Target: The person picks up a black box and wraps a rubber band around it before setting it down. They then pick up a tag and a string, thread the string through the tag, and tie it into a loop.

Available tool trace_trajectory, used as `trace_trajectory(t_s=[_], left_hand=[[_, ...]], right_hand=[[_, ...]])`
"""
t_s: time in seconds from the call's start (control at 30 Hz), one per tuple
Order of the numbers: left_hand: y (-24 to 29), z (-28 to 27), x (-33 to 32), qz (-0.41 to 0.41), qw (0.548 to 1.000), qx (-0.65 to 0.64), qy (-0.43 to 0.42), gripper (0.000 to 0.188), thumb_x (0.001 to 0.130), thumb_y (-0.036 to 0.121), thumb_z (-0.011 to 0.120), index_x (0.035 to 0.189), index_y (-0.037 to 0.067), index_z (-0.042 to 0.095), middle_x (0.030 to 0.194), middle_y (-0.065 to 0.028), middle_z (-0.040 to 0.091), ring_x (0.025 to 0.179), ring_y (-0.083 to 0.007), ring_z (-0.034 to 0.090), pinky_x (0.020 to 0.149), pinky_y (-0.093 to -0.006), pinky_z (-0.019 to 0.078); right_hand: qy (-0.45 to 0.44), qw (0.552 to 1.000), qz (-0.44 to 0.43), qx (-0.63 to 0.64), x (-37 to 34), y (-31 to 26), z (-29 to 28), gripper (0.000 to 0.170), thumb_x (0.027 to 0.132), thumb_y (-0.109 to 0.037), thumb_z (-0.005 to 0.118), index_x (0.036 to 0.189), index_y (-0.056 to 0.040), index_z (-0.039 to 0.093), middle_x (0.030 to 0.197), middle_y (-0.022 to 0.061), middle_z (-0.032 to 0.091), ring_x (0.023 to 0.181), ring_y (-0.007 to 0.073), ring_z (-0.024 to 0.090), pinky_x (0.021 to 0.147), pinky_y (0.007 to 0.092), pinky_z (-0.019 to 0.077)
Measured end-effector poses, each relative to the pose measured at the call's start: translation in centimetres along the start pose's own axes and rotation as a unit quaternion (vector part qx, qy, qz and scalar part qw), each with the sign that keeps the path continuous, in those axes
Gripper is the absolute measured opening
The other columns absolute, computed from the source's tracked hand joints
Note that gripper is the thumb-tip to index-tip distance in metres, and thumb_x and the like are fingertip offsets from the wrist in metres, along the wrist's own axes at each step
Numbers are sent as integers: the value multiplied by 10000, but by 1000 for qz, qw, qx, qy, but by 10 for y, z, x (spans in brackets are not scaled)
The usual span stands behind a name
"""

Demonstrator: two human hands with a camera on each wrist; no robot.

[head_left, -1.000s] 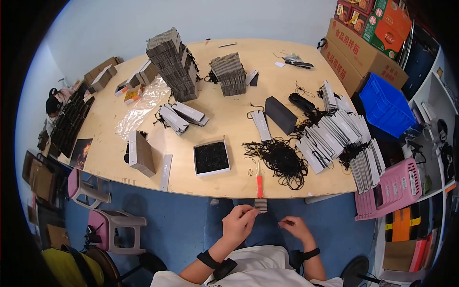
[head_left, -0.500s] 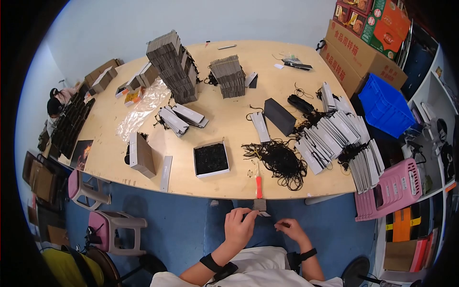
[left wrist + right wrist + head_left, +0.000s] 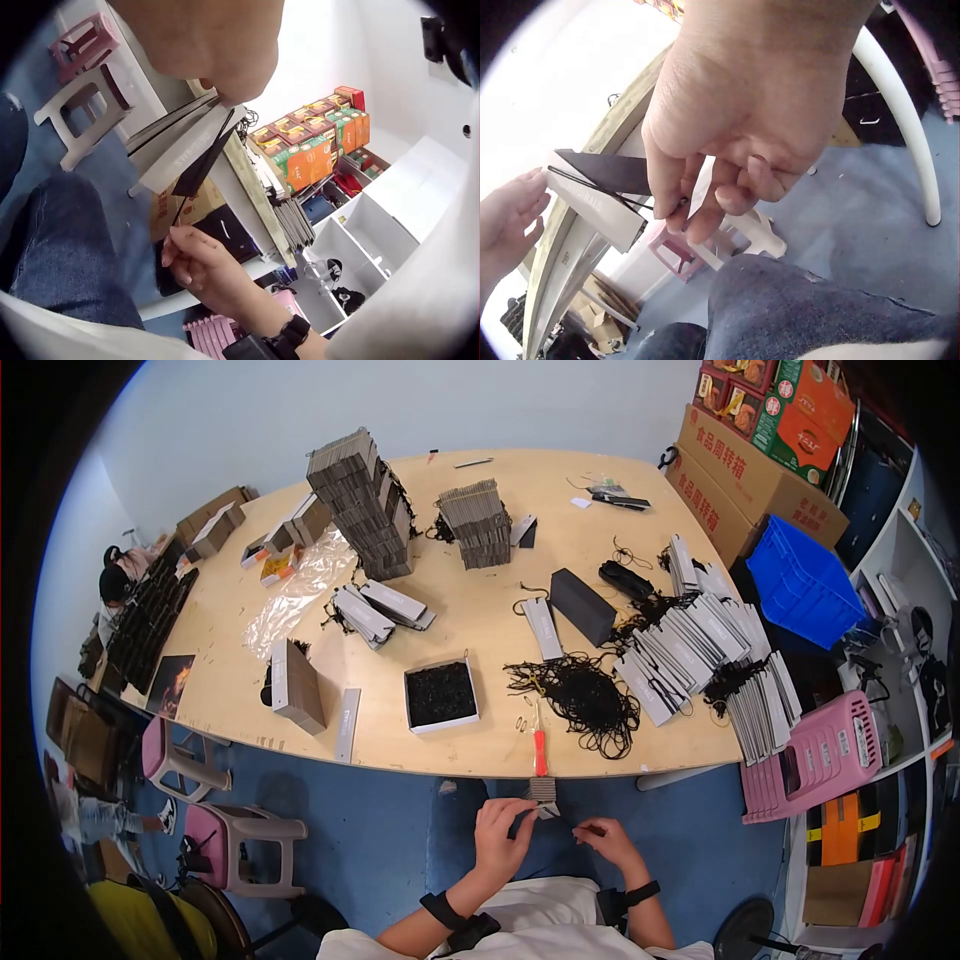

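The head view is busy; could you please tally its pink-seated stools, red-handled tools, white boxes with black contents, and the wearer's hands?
Pink-seated stools: 2
Red-handled tool: 1
White box with black contents: 1
Left hand, right hand: 2
Total: 6

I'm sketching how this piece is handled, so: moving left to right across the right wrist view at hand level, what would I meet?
Left hand → pale lettered tag → right hand → curved white leg.
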State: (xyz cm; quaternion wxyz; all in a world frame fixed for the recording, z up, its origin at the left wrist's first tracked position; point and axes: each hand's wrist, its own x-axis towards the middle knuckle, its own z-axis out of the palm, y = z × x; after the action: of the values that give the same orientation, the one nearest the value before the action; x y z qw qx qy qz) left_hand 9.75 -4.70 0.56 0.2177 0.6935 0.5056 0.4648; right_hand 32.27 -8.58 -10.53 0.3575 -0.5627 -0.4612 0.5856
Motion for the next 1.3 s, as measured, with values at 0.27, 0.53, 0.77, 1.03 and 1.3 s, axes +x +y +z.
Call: trace_trajectory(t_s=[0.27,0.53,0.77,1.03,1.3], left_hand=[[2,3,1,-49,996,-72,-19,148,781,-21,694,913,34,657,903,-111,650,853,-277,597,747,-339,468],[-4,-3,-2,19,995,-21,-93,132,792,-2,682,905,57,650,933,-86,650,919,-273,605,790,-362,457],[-7,-4,-9,-83,962,-164,-201,116,803,-1,691,906,19,640,994,-118,676,925,-297,649,783,-345,518],[-12,-8,-12,-8,980,-115,-161,113,806,17,696,905,29,644,926,-129,663,802,-262,662,677,-324,517],[-11,-18,-18,51,975,-46,-213,153,775,-6,692,911,33,635,925,-111,635,822,-289,642,687,-343,530]], right_hand=[[1,1000,17,-21,-1,-8,1,141,874,-135,689,903,2,698,764,27,677,681,73,593,580,220,429],[25,1000,10,-9,-2,-6,1,140,881,-135,678,919,-3,708,758,30,685,627,65,572,533,208,412],[22,999,21,12,-11,-33,-9,145,903,-101,627,986,-14,708,833,66,720,619,78,593,530,213,443],[102,992,-69,-27,-31,-115,8,86,870,-39,651,928,14,687,848,65,718,629,103,600,576,240,475],[24,966,-192,-170,-24,-139,44,79,837,-69,693,889,-20,660,779,60,589,624,163,552,567,278,440]])
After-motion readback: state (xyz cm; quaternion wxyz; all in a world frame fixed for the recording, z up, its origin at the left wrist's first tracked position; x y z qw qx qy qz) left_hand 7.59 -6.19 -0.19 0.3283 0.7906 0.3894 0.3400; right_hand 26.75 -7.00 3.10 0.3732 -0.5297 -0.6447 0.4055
